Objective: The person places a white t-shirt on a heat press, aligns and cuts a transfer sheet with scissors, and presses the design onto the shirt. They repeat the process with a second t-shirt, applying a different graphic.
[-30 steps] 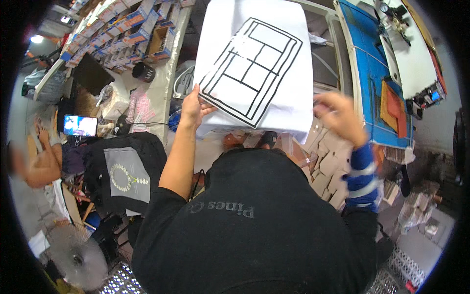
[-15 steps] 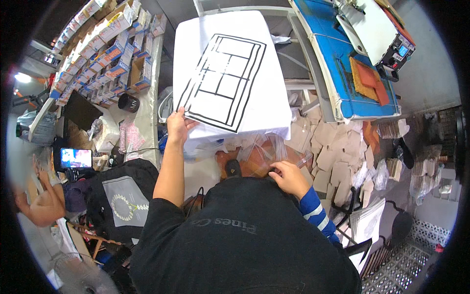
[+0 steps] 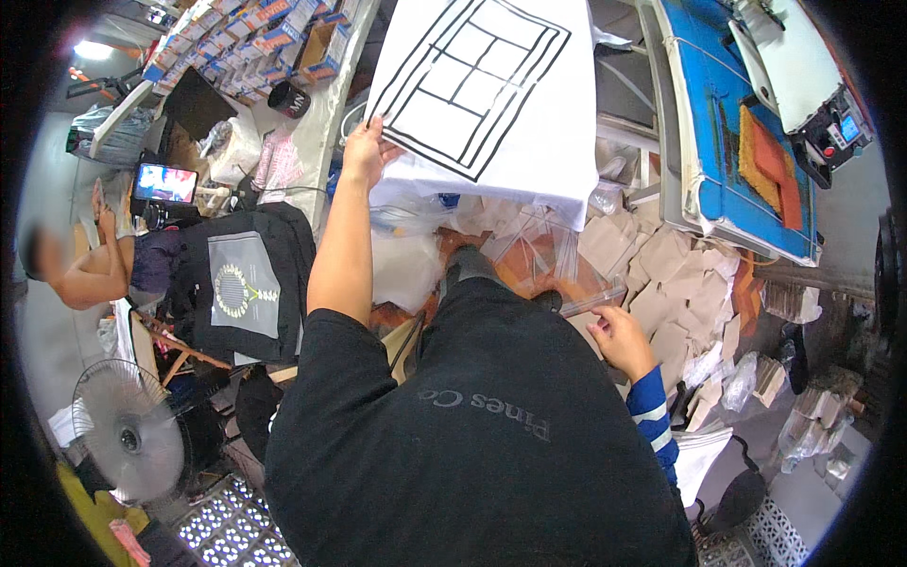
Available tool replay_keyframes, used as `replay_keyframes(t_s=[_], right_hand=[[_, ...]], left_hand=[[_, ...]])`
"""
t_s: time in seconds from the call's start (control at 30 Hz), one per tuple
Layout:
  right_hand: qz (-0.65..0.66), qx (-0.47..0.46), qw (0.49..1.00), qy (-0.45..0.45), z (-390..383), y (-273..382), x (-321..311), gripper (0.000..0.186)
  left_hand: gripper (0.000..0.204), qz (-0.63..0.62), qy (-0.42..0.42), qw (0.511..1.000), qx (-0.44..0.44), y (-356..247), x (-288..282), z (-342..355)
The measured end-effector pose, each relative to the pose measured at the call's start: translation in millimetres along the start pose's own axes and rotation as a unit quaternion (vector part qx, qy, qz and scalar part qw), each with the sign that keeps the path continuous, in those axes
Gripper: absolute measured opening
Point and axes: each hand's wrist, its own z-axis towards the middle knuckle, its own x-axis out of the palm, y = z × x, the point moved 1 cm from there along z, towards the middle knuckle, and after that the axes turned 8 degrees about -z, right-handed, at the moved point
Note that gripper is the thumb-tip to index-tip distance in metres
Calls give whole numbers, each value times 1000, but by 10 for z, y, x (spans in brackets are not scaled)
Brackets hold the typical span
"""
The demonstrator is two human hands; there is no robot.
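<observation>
A white T-shirt lies stretched over a flat board ahead of me. On it rests a sheet with a black-lined court drawing, set at a slant. My left hand is closed on the sheet's near left corner, thumb on top; its other fingertips are partly hidden underneath. To the right of my torso, my right hand hangs with loosely bent fingers, a little apart, and nothing shows in it. Beneath that hand are clear plastic sheets and scattered brown cardboard pieces.
A blue-topped bench with a control unit stands at right. At left are stacked boxes, a black mug, a lit phone, a black garment, a fan and a seated person.
My view has shifted, so the shirt sits higher and further right, and the fan shows more fully. My left hand still grips the sheet, whose near edge now lies slightly further from the hem.
</observation>
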Motion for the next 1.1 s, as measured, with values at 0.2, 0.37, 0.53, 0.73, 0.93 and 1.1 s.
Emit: replay_keyframes(t_s=[0.2,0.37,0.53,0.73,0.93,1.1], right_hand=[[1,-24,1000,0,559,484,-170,29],[38,-85,995,-24,1200,1012,-64,30],[104,48,991,-66,1719,1495,-1,32],[429,272,861,24,2158,1825,13,32],[482,283,827,58,2375,1809,-34,20],[458,276,841,81,2478,1760,-104,21]], left_hand=[[33,-26,6,999,-18,-10,48,10],[30,-79,60,993,-58,26,-96,24],[34,-117,82,982,-119,-91,-61,62],[39,-169,94,963,-187,-76,-233,147],[34,-158,66,966,-192,-127,-172,143],[37,-162,41,967,-192,-119,-137,101]])
